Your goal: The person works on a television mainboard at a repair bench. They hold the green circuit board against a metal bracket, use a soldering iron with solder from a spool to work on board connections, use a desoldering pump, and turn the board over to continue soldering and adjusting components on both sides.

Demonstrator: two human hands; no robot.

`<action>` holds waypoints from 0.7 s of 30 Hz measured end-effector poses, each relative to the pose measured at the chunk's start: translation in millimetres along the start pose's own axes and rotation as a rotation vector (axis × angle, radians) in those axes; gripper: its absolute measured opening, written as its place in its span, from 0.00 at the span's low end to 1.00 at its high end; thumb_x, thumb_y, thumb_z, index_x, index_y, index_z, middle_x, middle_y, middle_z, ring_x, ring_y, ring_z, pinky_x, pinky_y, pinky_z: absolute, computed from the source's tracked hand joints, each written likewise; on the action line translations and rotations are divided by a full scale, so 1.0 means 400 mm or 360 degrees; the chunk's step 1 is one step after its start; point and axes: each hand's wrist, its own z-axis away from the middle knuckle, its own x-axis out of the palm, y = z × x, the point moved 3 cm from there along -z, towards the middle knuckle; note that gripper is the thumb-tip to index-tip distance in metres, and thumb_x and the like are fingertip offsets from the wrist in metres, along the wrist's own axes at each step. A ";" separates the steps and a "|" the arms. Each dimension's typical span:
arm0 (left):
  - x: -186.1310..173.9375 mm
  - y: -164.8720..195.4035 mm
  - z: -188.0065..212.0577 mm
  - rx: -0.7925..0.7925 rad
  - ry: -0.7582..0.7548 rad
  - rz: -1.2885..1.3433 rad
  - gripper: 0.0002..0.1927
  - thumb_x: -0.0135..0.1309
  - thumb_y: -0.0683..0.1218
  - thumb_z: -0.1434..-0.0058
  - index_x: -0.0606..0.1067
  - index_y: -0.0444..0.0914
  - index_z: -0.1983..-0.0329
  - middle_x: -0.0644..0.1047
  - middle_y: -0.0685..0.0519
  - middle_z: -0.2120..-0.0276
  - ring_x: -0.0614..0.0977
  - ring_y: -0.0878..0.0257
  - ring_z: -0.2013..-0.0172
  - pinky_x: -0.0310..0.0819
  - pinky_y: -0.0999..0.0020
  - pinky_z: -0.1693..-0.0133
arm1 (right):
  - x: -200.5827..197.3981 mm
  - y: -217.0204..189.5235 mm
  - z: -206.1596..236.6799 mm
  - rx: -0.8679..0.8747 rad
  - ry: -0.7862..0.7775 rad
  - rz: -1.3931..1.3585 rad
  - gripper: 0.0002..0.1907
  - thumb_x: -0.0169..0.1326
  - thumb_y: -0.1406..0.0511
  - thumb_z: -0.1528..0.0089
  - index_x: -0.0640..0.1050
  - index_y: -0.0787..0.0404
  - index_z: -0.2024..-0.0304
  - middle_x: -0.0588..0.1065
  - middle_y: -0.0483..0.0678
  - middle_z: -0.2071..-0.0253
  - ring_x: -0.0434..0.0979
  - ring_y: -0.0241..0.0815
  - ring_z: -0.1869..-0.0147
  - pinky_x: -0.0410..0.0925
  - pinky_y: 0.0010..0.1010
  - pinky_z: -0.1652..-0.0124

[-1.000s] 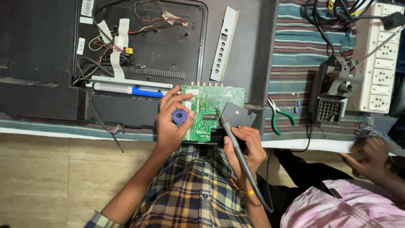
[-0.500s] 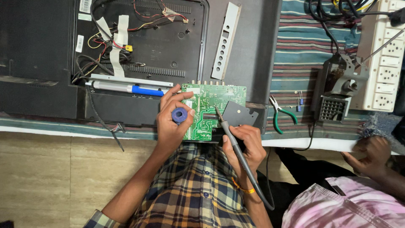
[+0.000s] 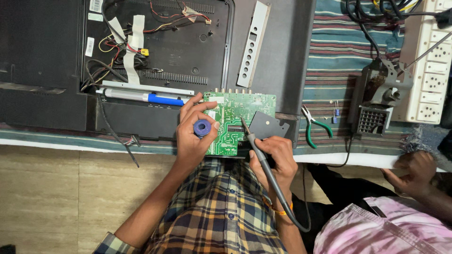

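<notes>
Tan tiled floor (image 3: 52, 197) below workbench's near edge. Opened black TV back (image 3: 141, 61) lies at far left. Left hand (image 3: 193, 136) pinches blue solder spool (image 3: 202, 128) against green circuit board (image 3: 235, 120) at near edge. Right hand (image 3: 275, 157) clamped around soldering iron (image 3: 256, 150), tip on board. Green-handled pliers (image 3: 313, 129) on striped cloth (image 3: 334, 51); white power strip (image 3: 431, 70) at far right.

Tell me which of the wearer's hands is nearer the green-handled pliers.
Right. The right hand, holding the soldering iron, sits just left of the pliers; the left hand lies farther off, across the green circuit board.
</notes>
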 end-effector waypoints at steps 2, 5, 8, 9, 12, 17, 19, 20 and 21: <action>-0.001 -0.001 0.000 0.0013 -0.0003 0.0005 0.04 0.61 0.39 0.41 0.76 0.37 0.68 0.80 0.50 0.45 0.66 0.47 0.29 0.60 0.49 0.32 | 0.001 0.001 0.001 -0.0008 0.0005 0.0003 0.12 0.65 0.72 0.45 0.80 0.66 0.59 0.77 0.51 0.61 0.78 0.48 0.52 0.72 0.36 0.53; -0.001 -0.002 0.002 0.0022 0.0003 0.0007 0.04 0.61 0.39 0.40 0.76 0.37 0.67 0.80 0.50 0.45 0.66 0.47 0.28 0.60 0.49 0.32 | 0.001 0.001 0.002 -0.0027 0.0002 -0.0018 0.12 0.65 0.72 0.45 0.81 0.66 0.58 0.76 0.50 0.61 0.77 0.48 0.52 0.71 0.36 0.53; 0.000 -0.003 0.003 0.0046 0.0003 -0.0031 0.05 0.62 0.40 0.41 0.76 0.37 0.68 0.80 0.49 0.45 0.66 0.47 0.29 0.60 0.48 0.32 | -0.001 0.001 0.000 -0.0046 -0.0022 0.0007 0.12 0.66 0.72 0.46 0.81 0.65 0.59 0.76 0.50 0.62 0.77 0.47 0.52 0.71 0.36 0.53; 0.000 -0.003 0.003 0.0047 0.0003 -0.0030 0.05 0.62 0.40 0.41 0.76 0.37 0.68 0.80 0.49 0.45 0.66 0.47 0.29 0.60 0.48 0.32 | -0.002 0.001 -0.001 -0.0050 -0.0032 0.0025 0.12 0.66 0.72 0.47 0.82 0.65 0.60 0.76 0.49 0.62 0.76 0.47 0.52 0.71 0.36 0.53; 0.001 -0.004 0.002 0.0043 0.0001 -0.0029 0.05 0.62 0.40 0.41 0.76 0.37 0.68 0.80 0.50 0.45 0.66 0.47 0.29 0.60 0.49 0.32 | -0.004 0.002 -0.002 -0.0007 -0.0095 -0.0005 0.12 0.66 0.73 0.48 0.83 0.64 0.60 0.76 0.49 0.62 0.76 0.45 0.52 0.72 0.33 0.57; -0.001 -0.004 0.003 0.0035 0.0001 -0.0022 0.05 0.62 0.40 0.41 0.76 0.37 0.68 0.80 0.50 0.46 0.66 0.47 0.28 0.60 0.49 0.32 | -0.007 0.001 -0.005 0.0039 -0.0085 -0.0036 0.12 0.66 0.73 0.47 0.83 0.66 0.59 0.76 0.49 0.62 0.77 0.44 0.54 0.72 0.32 0.58; -0.001 -0.003 0.004 0.0036 -0.0008 -0.0034 0.05 0.62 0.40 0.42 0.76 0.37 0.68 0.80 0.50 0.46 0.65 0.47 0.28 0.59 0.49 0.31 | -0.009 -0.001 -0.008 0.0026 -0.0064 -0.0025 0.13 0.67 0.72 0.46 0.82 0.66 0.59 0.77 0.49 0.62 0.78 0.44 0.54 0.72 0.33 0.57; -0.001 -0.003 0.004 0.0037 -0.0011 -0.0040 0.05 0.62 0.39 0.42 0.76 0.37 0.68 0.80 0.50 0.46 0.65 0.47 0.28 0.59 0.49 0.31 | -0.011 -0.003 -0.011 -0.0001 -0.0061 -0.0015 0.13 0.67 0.72 0.45 0.82 0.66 0.59 0.77 0.49 0.62 0.78 0.45 0.54 0.72 0.33 0.56; -0.001 -0.003 0.005 0.0029 -0.0009 -0.0028 0.05 0.62 0.40 0.42 0.76 0.37 0.68 0.80 0.50 0.46 0.65 0.47 0.28 0.59 0.49 0.31 | -0.014 -0.006 -0.014 -0.0025 -0.0058 -0.0005 0.13 0.67 0.72 0.45 0.81 0.67 0.58 0.77 0.49 0.62 0.79 0.45 0.53 0.72 0.34 0.55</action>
